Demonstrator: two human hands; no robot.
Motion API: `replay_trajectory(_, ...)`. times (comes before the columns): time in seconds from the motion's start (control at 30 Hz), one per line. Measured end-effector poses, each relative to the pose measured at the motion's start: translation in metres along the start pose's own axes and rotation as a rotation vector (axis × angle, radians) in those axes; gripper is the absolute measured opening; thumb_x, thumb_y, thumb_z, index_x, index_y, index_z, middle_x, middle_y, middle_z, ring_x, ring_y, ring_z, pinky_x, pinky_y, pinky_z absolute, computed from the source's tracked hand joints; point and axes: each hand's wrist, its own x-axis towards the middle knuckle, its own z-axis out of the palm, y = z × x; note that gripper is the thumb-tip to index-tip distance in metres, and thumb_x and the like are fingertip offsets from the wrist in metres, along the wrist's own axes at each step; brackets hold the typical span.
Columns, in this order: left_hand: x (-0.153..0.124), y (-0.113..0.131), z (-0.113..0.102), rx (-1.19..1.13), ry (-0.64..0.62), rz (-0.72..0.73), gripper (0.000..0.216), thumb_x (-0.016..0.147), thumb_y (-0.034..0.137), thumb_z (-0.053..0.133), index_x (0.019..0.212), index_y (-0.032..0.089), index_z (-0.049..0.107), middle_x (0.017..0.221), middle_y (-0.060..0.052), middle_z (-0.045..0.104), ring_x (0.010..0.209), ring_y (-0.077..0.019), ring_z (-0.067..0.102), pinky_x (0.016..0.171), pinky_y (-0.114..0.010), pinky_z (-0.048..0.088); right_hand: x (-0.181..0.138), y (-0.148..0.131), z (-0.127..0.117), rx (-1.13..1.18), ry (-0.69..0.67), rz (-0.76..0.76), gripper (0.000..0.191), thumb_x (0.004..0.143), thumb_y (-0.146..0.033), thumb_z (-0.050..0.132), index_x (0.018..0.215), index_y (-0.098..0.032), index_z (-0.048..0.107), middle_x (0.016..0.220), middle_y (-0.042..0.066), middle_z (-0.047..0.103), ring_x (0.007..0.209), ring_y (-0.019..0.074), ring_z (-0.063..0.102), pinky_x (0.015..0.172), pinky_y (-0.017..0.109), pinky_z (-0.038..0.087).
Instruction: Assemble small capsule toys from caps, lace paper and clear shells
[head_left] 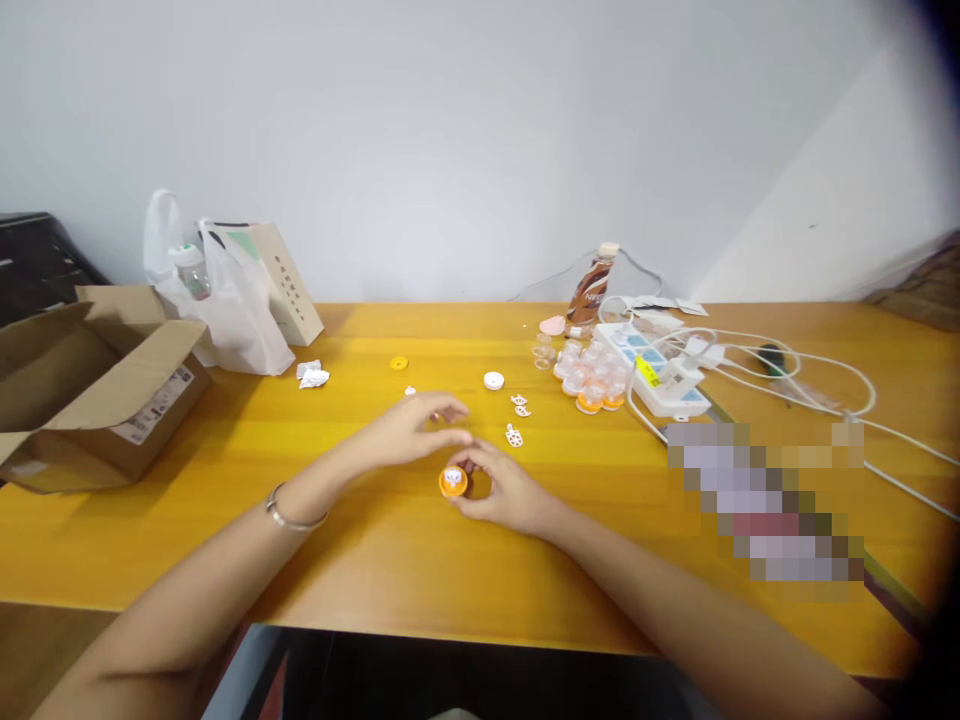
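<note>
My right hand [504, 490] rests on the yellow table [225, 450] and pinches a small round orange piece with a white insert [453, 482] between thumb and fingers. My left hand [416, 425], with a silver bracelet at the wrist, hovers just above and to the left of it, fingers curled with the tips close to the orange piece. Whether the left fingers hold anything small is not clear. Small white cut-out parts [514, 436] lie just beyond the hands, with a white disc [493, 380] and a yellow disc [398, 363] farther back.
An open cardboard box [90, 390] sits at the left edge, a white plastic bag [225, 300] and paper bag behind it. Several small clear capsules [592, 380], a brown bottle [591, 290], a power strip [660, 375] and white cables [810, 380] occupy the right. A blurred patch covers part of the right side.
</note>
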Motion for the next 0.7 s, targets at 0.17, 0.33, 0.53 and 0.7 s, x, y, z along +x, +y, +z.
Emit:
replay_trajectory(0.17, 0.107, -0.015, 0.02, 0.254, 0.049, 0.176, 0.043, 0.086, 0.027, 0.044, 0.125, 0.01, 0.042, 0.131, -0.016, 0.043, 0.121, -0.0229, 0.039, 0.102, -0.035, 0.029, -0.002, 0.0, -0.004, 0.051, -0.08, -0.055, 0.028, 0.062, -0.015, 0.062, 0.089, -0.019, 0.056, 0.084, 0.001, 0.051, 0.076, 0.0125, 0.052, 0.073, 0.026, 0.044)
replay_trajectory(0.33, 0.207, -0.021, 0.059, 0.296, 0.006, 0.238, 0.043, 0.085, 0.014, 0.039, 0.127, 0.005, 0.038, 0.137, -0.017, 0.034, 0.128, -0.0211, 0.029, 0.107, -0.032, 0.021, -0.002, 0.0, -0.008, 0.035, -0.107, -0.047, 0.028, 0.062, -0.016, 0.062, 0.089, -0.019, 0.055, 0.084, 0.001, 0.05, 0.077, 0.0125, 0.052, 0.074, 0.025, 0.044)
replay_trajectory(0.53, 0.226, -0.037, 0.07, 0.291, -0.038, 0.226, 0.028, 0.087, 0.02, 0.036, 0.093, 0.01, 0.061, 0.105, -0.013, 0.06, 0.1, -0.0204, 0.053, 0.091, -0.031, 0.037, -0.003, -0.001, -0.012, 0.018, -0.138, -0.03, 0.027, 0.063, -0.017, 0.061, 0.089, -0.02, 0.055, 0.085, 0.0, 0.051, 0.078, 0.0125, 0.052, 0.073, 0.025, 0.044)
replay_trajectory(0.7, 0.18, -0.058, 0.037, 0.284, -0.039, 0.169, 0.029, 0.087, 0.028, 0.039, 0.083, 0.013, 0.063, 0.094, -0.01, 0.061, 0.088, -0.0193, 0.056, 0.081, -0.029, 0.041, -0.002, 0.001, -0.009, 0.047, -0.104, -0.039, 0.028, 0.061, -0.015, 0.062, 0.088, -0.02, 0.055, 0.084, 0.0, 0.052, 0.078, 0.0131, 0.052, 0.073, 0.026, 0.044)
